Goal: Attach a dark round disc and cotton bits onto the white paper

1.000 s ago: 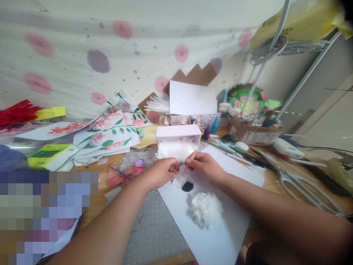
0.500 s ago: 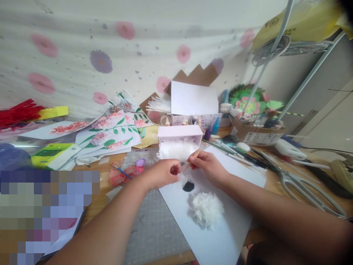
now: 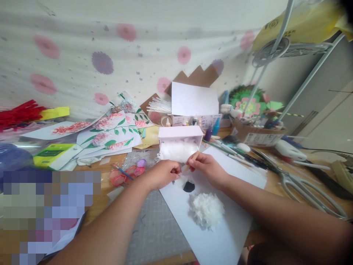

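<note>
My right hand point(image 3: 205, 167) grips a pale wooden stick point(image 3: 195, 156) between thumb and fingers, its lower end slanting down to the left. Beside it, my left hand point(image 3: 165, 173) is closed in a pinch on a thin piece of white tissue paper point(image 3: 180, 182). Next to that paper is a black round patch point(image 3: 189, 187), partly covered, on the white sheet point(image 3: 220, 239). Closer to me on the sheet sits a fluffy white paper pompom flower point(image 3: 207, 210). Just beyond my hands, an open pink box point(image 3: 180, 131) contains white tissue pieces point(image 3: 178, 149).
Under the sheet lies a grey cutting mat point(image 3: 154, 228). Large scissors point(image 3: 292, 180) and several brushes are at right, near a cardboard box point(image 3: 256, 134) of supplies. Red glasses-like plastic pieces point(image 3: 118, 176) lie left of my hands. Painted flower papers point(image 3: 110, 132) cover the back left.
Both hands stay nearly in place. My left fingertips and the tissue have shifted slightly away from the black patch, and more of it shows.
</note>
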A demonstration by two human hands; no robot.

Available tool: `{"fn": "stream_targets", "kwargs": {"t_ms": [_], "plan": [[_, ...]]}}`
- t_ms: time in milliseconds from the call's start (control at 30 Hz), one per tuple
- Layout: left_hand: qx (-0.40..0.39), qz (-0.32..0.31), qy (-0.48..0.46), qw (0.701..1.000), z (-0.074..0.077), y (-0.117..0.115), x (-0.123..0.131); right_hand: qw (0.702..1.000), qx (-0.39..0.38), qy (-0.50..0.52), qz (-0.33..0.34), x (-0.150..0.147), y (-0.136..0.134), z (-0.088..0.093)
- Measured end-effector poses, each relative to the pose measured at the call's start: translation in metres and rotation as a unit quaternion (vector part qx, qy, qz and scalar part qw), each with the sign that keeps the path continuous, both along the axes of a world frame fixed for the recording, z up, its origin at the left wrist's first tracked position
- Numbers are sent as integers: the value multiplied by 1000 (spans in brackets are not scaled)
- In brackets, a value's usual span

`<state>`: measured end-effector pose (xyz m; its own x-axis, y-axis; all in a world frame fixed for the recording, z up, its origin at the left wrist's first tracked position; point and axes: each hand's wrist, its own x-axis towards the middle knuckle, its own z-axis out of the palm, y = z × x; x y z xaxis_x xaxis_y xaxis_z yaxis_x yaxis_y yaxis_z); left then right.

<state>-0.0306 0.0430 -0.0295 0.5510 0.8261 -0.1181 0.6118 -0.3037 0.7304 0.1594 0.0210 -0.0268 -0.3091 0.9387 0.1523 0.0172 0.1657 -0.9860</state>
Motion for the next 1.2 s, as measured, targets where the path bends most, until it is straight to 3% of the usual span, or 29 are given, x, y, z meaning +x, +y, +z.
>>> {"fn": "stream_targets", "kwargs": {"t_ms": [400, 600, 967, 1200], "plan": [[-102, -17, -74, 992, 3, 2, -1, 999, 12, 6, 31, -3, -2, 3], [-112, 9, -86, 990, 5, 2, 0, 998, 10, 5, 61, -5, -2, 3], [-67, 29, -14, 997, 5, 4, -9, 998, 4, -55, 12, -5, 1, 0], [67, 115, 76, 988, 10, 9, -16, 997, 5, -74, 11, -7, 0, 3]]}}
